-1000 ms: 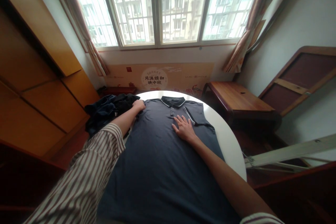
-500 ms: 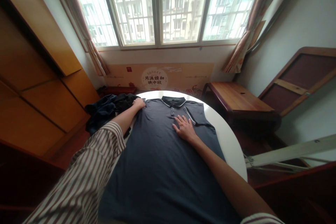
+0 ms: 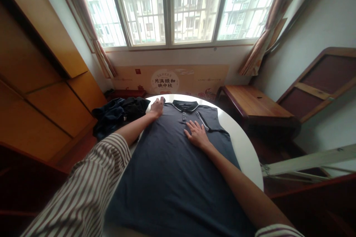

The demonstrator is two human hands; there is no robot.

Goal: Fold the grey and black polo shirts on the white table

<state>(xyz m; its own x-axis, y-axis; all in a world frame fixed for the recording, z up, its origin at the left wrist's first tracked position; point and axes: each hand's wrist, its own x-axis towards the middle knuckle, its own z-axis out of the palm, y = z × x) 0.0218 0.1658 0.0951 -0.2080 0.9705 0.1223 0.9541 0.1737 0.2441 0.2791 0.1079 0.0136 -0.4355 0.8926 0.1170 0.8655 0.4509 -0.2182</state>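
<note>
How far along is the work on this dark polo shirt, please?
Done: the navy polo shirt lies flat, front up, on the white round table. In hand: the left hand rests at its shoulder, the right hand on its chest. Left: the heap of dark clothes beside the shirt, which neither hand touches.

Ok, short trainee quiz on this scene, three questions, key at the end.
1. True or false: the collar of the dark polo shirt points away from the person.
2. What does the right hand rest on? A) the shirt front B) a wooden bench C) a window sill
3. Fill in: the sleeve on the arm of the left hand has a ____ pattern.

Key: 1 true; 2 A; 3 striped
</note>
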